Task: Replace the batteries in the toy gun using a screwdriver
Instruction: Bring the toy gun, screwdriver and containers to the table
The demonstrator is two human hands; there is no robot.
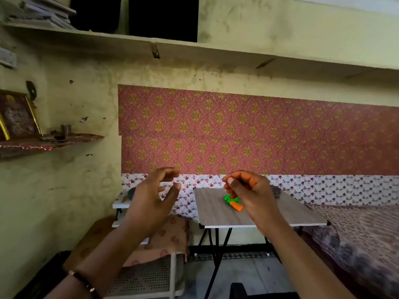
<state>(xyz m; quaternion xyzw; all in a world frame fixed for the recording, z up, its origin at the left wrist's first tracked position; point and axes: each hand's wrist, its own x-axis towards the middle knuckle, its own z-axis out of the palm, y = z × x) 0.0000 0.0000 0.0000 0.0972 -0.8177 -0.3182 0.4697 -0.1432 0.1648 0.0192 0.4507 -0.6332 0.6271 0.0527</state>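
Looks like basically nothing's done yet: the green-and-orange toy gun (232, 202) just sits untouched near the middle of the folding tabletop (216, 212), and I can't spot a screwdriver or batteries anywhere. Left hand (151, 199) hovers with a loose, wide grip holding nothing, right hand (248, 190) has fingers curled in, apparently empty. No readable writing or brands.

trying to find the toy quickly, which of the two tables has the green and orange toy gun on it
The wood-grain folding table on the right holds the toy gun, partly behind the right hand. The small white table by the wall holds other things.
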